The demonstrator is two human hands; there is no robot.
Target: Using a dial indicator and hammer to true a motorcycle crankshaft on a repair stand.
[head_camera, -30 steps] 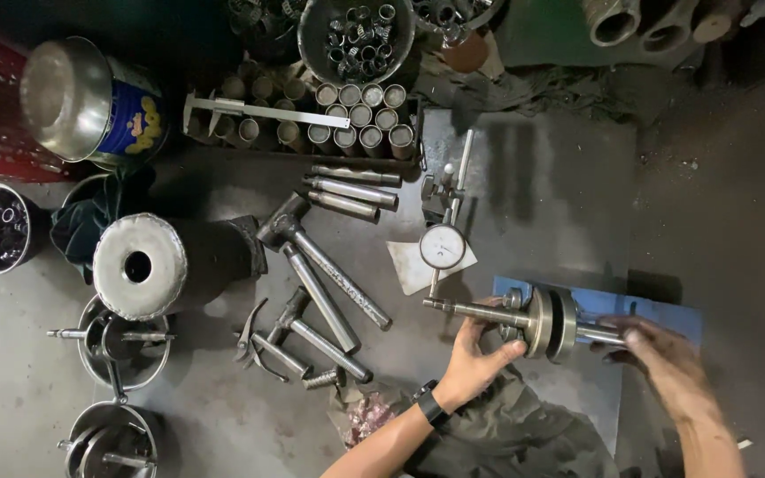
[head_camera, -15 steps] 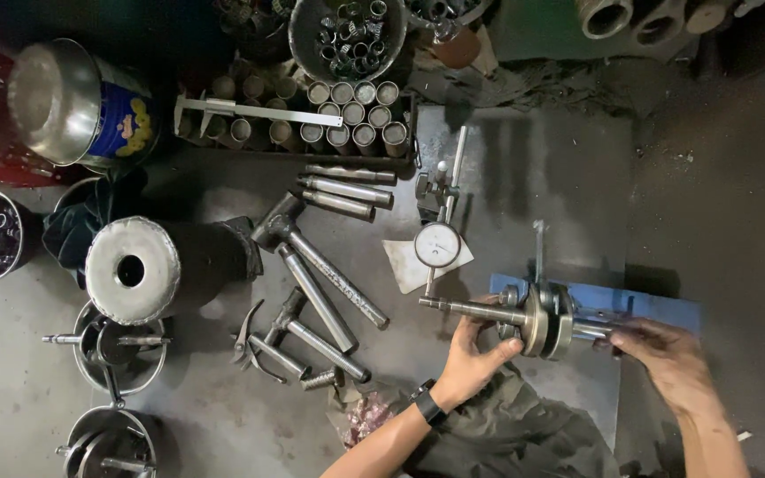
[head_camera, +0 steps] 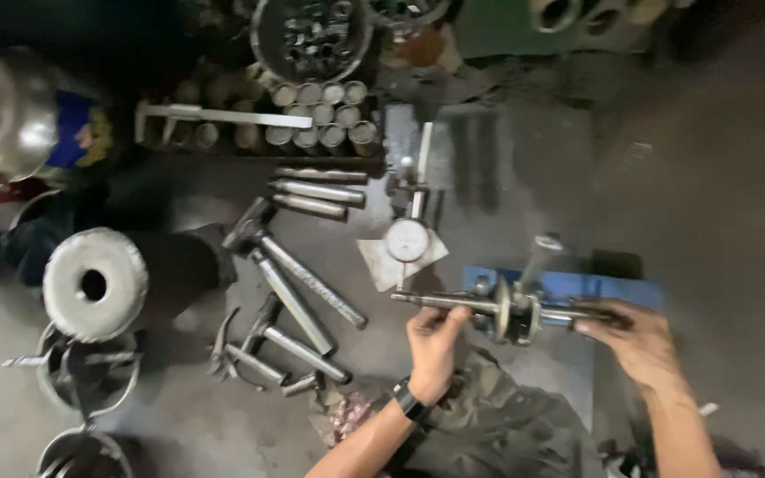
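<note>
A steel crankshaft (head_camera: 513, 310) with a round flywheel in its middle lies level across a blue stand (head_camera: 568, 288). Its connecting rod sticks up and tilts right. My left hand (head_camera: 433, 341), with a black wristwatch, grips the shaft's long left end. My right hand (head_camera: 632, 338) holds the short right end. A dial gauge (head_camera: 406, 239) on a thin post stands just behind the shaft's left end, over a scrap of white paper.
Steel rods and pullers (head_camera: 298, 296) lie left of my hands. A thick grey cylinder (head_camera: 96, 283) lies further left, with metal bowls (head_camera: 86, 376) below it. Short sleeves (head_camera: 320, 115) and a caliper (head_camera: 214, 115) lie at the back. Olive cloth (head_camera: 489, 425) covers my lap.
The connecting rod has swung from lying low to standing up as the shaft turned. Both hands stay on the shaft ends. The camera has drifted slightly.
</note>
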